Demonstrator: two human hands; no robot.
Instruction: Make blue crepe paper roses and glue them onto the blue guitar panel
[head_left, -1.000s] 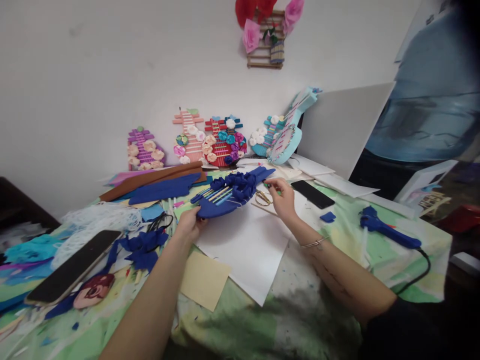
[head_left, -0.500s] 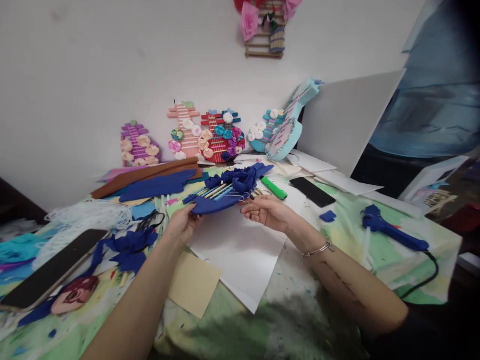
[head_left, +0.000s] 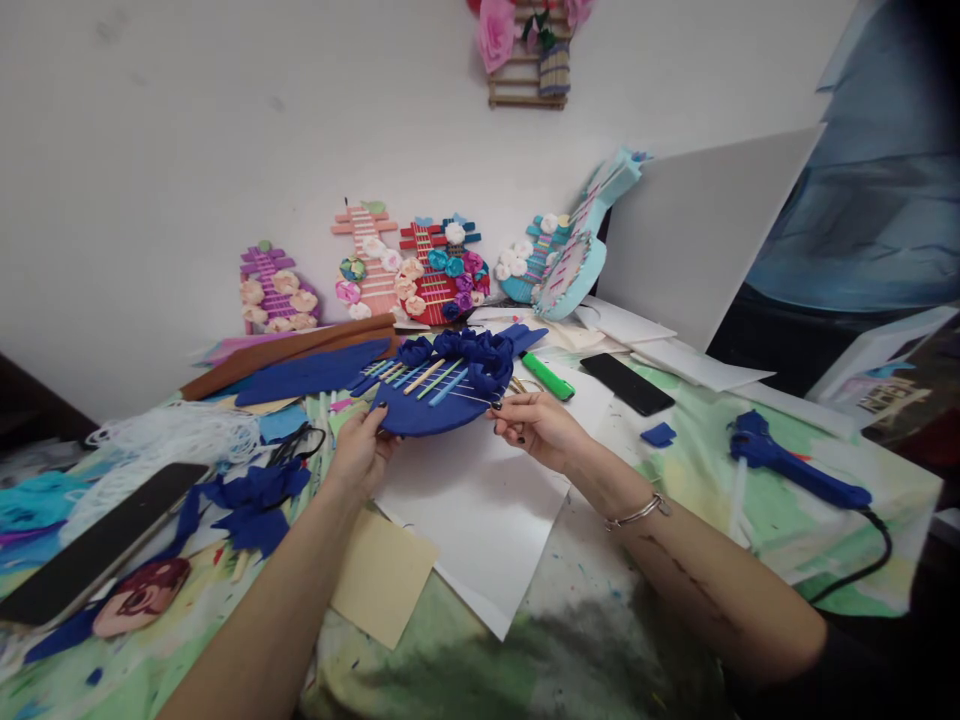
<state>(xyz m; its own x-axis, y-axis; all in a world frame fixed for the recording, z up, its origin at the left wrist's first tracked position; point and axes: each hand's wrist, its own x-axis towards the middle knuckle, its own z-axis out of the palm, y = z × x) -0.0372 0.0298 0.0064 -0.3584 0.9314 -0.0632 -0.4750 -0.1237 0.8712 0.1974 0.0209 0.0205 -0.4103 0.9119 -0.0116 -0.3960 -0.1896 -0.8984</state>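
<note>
A dark blue paper pipa-shaped craft (head_left: 439, 415) with blue paper flowers (head_left: 487, 360), coloured sticks (head_left: 448, 388) and thin white strings is held above a white sheet (head_left: 480, 540). My left hand (head_left: 361, 450) grips its lower left edge, thumb on top and fingers underneath. At the right edge, my right hand (head_left: 536, 425) is closed in a pinch, thumb and forefinger together where a white string end seems to lie. Just beyond that hand is a green cutter knife (head_left: 548, 376).
A black phone (head_left: 627, 384) and a blue glue gun (head_left: 799, 462) lie to the right. On the left are another phone (head_left: 105, 540), white netting (head_left: 176, 440) and blue paper scraps (head_left: 259, 490). Several finished crafts (head_left: 431, 270) lean against the wall.
The blue craft has tilted so its front with sticks and strings shows more. My right hand has gone from loosely spread fingers to a pinch at its edge.
</note>
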